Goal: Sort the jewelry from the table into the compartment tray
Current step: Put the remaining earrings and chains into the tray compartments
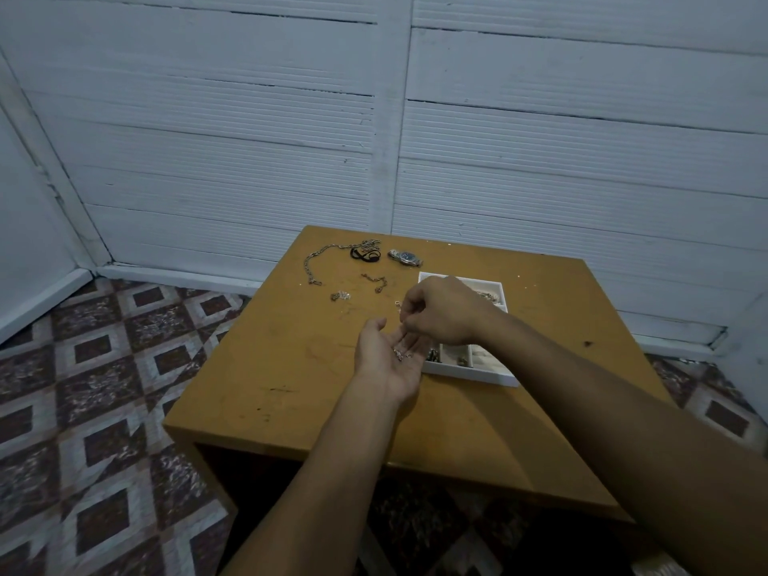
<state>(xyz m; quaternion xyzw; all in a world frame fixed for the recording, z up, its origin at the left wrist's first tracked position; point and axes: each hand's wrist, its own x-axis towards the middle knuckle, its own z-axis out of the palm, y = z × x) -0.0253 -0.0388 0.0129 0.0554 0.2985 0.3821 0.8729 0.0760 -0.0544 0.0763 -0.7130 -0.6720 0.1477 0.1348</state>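
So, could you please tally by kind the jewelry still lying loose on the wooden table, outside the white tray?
Silver-coloured metal chains: 2, long and short
Small silver-coloured clump: 1
Black looped cord: 1
Silver-coloured wristwatch with dark dial: 1
Total: 5
Not counted: small silver bits on the open left hand, and the small silver piece the right hand pinches.

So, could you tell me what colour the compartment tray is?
White tray, seen in head view.
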